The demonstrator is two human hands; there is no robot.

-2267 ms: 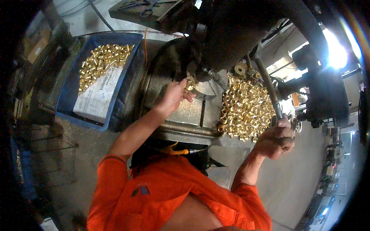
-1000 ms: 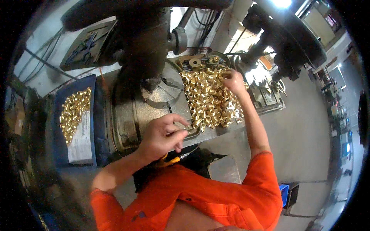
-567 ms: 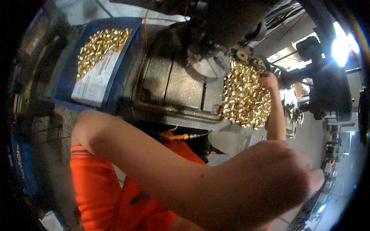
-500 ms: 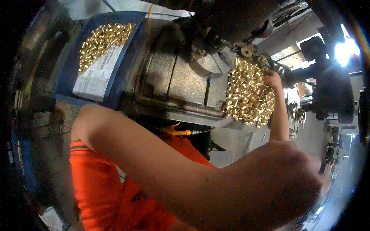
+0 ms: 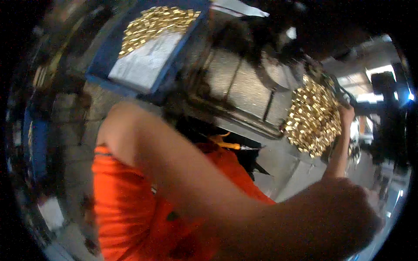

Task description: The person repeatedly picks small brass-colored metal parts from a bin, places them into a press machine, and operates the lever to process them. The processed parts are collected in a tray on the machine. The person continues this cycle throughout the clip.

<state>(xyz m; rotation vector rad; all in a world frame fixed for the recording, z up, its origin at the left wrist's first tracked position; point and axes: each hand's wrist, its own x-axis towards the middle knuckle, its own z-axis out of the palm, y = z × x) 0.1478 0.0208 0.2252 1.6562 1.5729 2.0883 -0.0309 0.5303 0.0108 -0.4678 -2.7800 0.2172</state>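
Note:
A heap of small, shiny brass-coloured fittings (image 5: 314, 119) lies right of a metal machine table (image 5: 244, 85). At the heap's far right edge is my right hand (image 5: 347, 115), beside dark machine parts; its fingers are blurred, and whatever they touch cannot be made out. My left forearm, bare below an orange sleeve (image 5: 119, 204), crosses the lower picture from the bent elbow at left. It ends in my left hand (image 5: 359, 204), dark and close to the camera, with its fingers hidden and no object visible in it.
At the upper left stands a blue tray (image 5: 117, 87) holding similar brass pieces (image 5: 156, 24) and a white printed sheet (image 5: 146, 61). Dark machinery (image 5: 300, 32) rises over the machine table. A yellow-orange air gun (image 5: 230, 145) with a hose hangs below the table's front edge.
The whole view has shifted and blurred, so the tray, table and heap appear farther right. My right hand stays by the heap's right edge, and my left arm keeps its bent pose.

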